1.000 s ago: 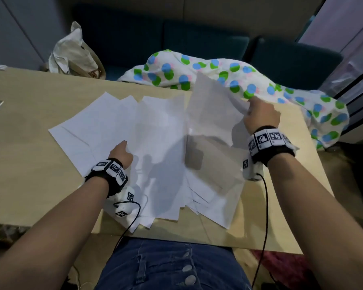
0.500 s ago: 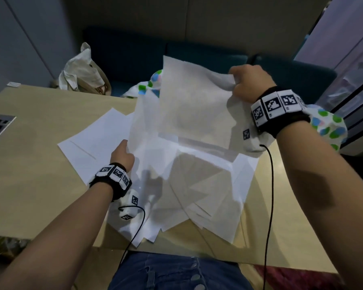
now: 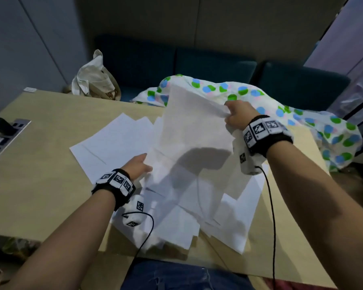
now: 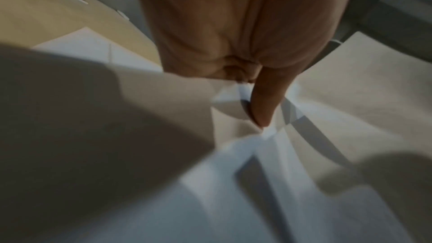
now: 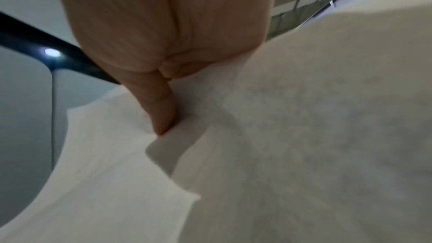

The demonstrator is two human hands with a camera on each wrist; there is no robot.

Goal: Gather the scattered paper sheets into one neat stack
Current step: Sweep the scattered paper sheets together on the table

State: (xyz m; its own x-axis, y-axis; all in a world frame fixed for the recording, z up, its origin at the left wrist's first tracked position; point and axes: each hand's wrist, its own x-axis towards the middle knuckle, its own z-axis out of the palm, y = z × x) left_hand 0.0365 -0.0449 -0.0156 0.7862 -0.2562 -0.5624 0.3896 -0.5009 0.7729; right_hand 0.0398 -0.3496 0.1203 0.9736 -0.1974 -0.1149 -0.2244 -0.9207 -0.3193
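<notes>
Several white paper sheets [image 3: 117,139] lie fanned out and overlapping on the wooden table [image 3: 40,164]. My right hand [image 3: 235,116] pinches the top right corner of a lifted bunch of sheets [image 3: 193,130], which hangs tilted above the pile; in the right wrist view the thumb [image 5: 161,110] presses onto this paper [image 5: 304,136]. My left hand [image 3: 137,167] holds the left edge of the same bunch low over the pile; in the left wrist view its thumb [image 4: 264,103] presses on the sheets [image 4: 233,200], the other fingers hidden under them.
A spotted cloth [image 3: 302,114] drapes over the table's far right corner. A cream tote bag [image 3: 92,80] sits behind the far edge, on dark teal seats [image 3: 197,65]. A socket panel [image 3: 4,137] is set in the table at the left. Wrist cables hang near the front edge.
My right hand has come down and back from its raised spot, lowering the lifted sheets toward the pile. My left hand has slid a little right, to their left edge.
</notes>
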